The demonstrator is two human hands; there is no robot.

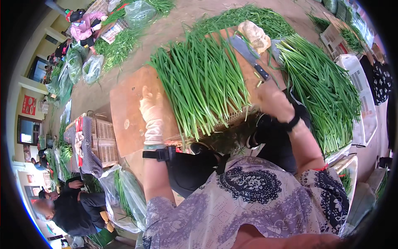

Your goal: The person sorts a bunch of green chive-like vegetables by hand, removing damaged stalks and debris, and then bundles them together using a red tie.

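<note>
A wide layer of Chinese chives [205,84] lies across a wooden board [130,102], pale stem ends towards me. My left hand [150,107], in a thin pale glove, rests on or just above the board, left of the chives. Its fingers are apart and it holds nothing. My right hand [275,102], bare and blurred, is at the board's front right corner, right of the stem ends; its fingers cannot be made out. Beyond it lies a knife [244,48] with a black handle, beside short cut stem pieces [259,83] and a crumpled pale cloth or glove [255,35].
A plastic crate [233,116] supports the board. More chives are heaped at right [323,93] and behind the board [248,18]. Bagged greens [124,193] stand at lower left, near a seated person [77,208]. Another person [84,28] handles greens at upper left.
</note>
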